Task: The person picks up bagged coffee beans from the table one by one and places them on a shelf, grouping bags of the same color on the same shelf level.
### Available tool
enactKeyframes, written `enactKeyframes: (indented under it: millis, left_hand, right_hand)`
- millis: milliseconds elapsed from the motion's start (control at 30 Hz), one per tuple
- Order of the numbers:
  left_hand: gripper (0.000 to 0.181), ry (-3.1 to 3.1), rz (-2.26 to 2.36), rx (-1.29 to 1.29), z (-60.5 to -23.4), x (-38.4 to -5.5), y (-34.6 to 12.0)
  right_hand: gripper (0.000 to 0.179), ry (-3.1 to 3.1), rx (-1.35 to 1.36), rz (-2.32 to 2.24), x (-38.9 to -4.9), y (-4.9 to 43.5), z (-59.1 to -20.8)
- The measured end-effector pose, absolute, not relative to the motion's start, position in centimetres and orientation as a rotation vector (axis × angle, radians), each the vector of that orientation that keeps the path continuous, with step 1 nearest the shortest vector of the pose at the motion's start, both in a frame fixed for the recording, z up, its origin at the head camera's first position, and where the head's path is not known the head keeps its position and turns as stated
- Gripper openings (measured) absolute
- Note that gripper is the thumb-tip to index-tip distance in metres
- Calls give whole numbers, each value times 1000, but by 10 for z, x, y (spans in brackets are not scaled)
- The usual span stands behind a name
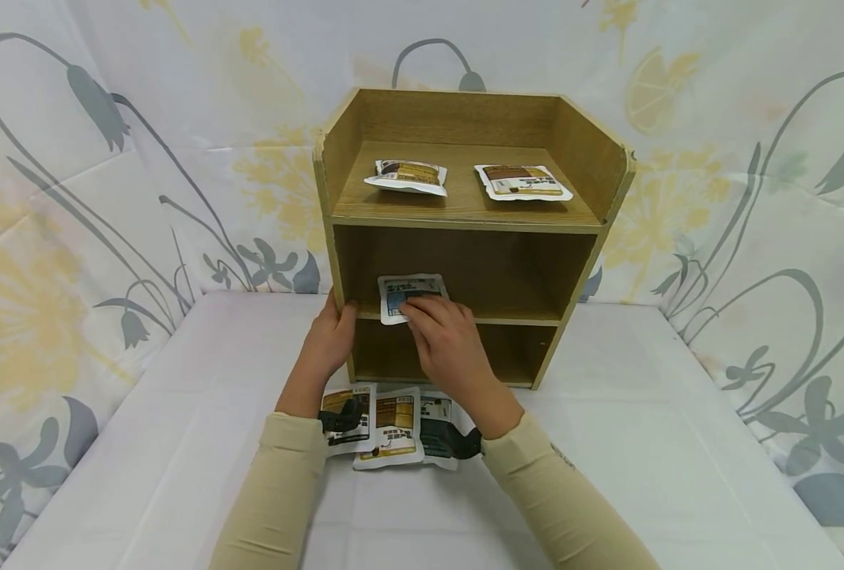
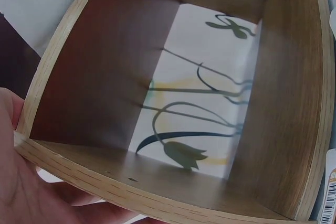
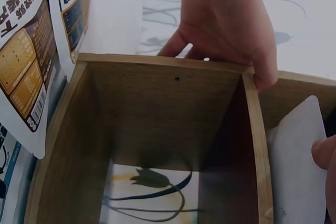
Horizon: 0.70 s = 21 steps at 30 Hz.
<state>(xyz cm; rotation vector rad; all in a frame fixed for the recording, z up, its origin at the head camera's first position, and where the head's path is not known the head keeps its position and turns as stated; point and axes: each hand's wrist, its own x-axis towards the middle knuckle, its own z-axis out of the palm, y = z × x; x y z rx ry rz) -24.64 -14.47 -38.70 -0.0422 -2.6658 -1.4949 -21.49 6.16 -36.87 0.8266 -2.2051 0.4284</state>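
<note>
My left hand [image 1: 329, 336] grips the left side panel of a small wooden shelf unit [image 1: 446, 220], its thumb at the front edge by the middle board. In the left wrist view, the fingers of that hand [image 2: 31, 182] lie along the outside of the panel. My right hand [image 1: 450, 340] pinches a white food pouch with a blue label [image 1: 413, 294] at the left part of the middle shelf. Seen from the right wrist, the pouch's plain white face [image 3: 299, 166] is tilted up, with the thumb [image 3: 323, 153] against it.
On the top shelf lie two white pouches, one on the left [image 1: 408, 176] and one on the right [image 1: 525, 183]. Several more pouches [image 1: 393, 427] overlap on the white cloth [image 1: 593, 475] before the unit, beneath my wrists. Patterned fabric [image 1: 180, 158] hangs behind.
</note>
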Motion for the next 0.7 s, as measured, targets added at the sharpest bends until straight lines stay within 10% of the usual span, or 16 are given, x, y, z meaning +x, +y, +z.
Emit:
enactKeyframes:
  millis: [700]
  left_hand:
    - [62,-2664,-1498,-32,-390,-249,-145]
  right_hand:
    - [25,-2261,777,369,-230,51,-370]
